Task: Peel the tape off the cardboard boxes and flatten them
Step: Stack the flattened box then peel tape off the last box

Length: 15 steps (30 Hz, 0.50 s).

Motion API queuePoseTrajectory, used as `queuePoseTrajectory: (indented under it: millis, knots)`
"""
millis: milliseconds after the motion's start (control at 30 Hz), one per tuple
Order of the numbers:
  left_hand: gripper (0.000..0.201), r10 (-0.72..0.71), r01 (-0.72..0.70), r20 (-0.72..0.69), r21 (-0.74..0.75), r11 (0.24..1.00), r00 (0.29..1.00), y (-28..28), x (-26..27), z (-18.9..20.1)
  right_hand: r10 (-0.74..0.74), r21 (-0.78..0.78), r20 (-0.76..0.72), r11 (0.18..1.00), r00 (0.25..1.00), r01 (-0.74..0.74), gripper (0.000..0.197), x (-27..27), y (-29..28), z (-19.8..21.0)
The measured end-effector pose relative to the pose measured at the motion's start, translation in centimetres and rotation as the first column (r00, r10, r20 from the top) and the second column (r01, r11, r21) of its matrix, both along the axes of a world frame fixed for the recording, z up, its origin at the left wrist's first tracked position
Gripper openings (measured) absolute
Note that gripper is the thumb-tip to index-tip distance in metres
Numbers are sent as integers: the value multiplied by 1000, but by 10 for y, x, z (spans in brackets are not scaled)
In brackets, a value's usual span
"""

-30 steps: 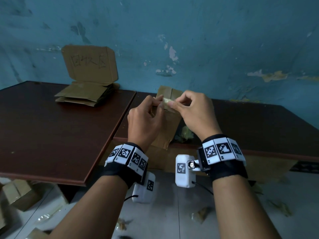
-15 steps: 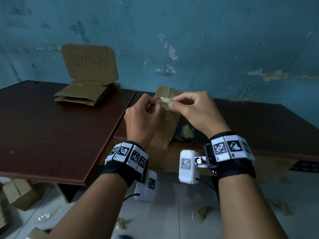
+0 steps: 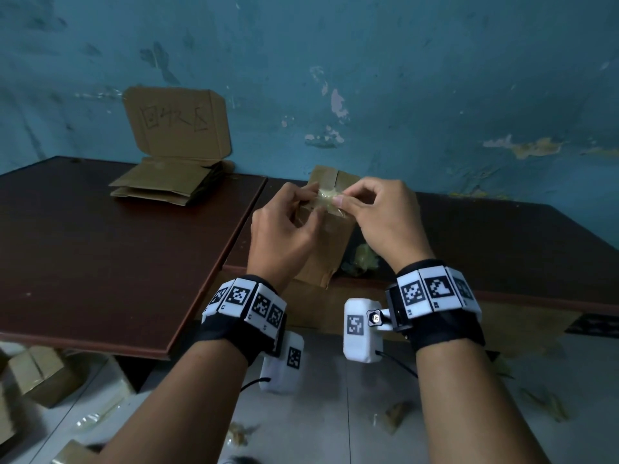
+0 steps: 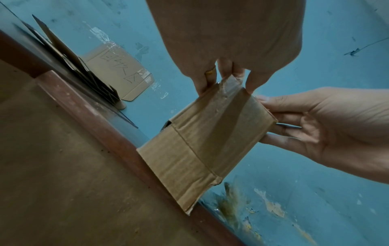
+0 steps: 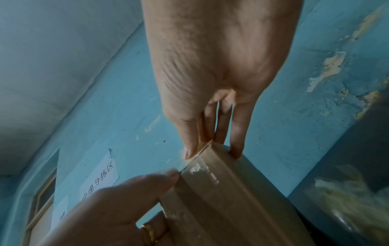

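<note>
Your left hand (image 3: 284,236) grips flattened brown cardboard box (image 4: 202,143), your right hand (image 3: 382,219) pinches crumpled clear tape strip (image 3: 330,200); both slightly higher than before, grips unchanged.

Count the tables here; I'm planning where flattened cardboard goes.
2. The left table carries the flattened cardboard stack; the right table is under the held box. More may lie outside view.
</note>
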<state>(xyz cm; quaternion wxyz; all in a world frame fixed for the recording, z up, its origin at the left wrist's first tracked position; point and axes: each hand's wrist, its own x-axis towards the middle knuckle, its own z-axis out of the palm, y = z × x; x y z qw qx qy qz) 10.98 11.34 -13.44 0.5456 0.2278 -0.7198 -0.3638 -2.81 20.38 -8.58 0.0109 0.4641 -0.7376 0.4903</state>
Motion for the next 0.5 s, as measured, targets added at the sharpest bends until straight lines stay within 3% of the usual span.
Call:
queuePoseTrajectory:
  millis: [167, 500]
  knots:
    - [21, -4, 8, 33, -122, 993, 999, -1, -1, -3, -31, -33, 14, 999, 999, 31, 13, -5, -1, -5]
    - [37, 95, 18, 302, -350, 937, 949, -4, 3, 6, -11, -60, 9, 998, 1000, 12, 16, -4, -4, -9]
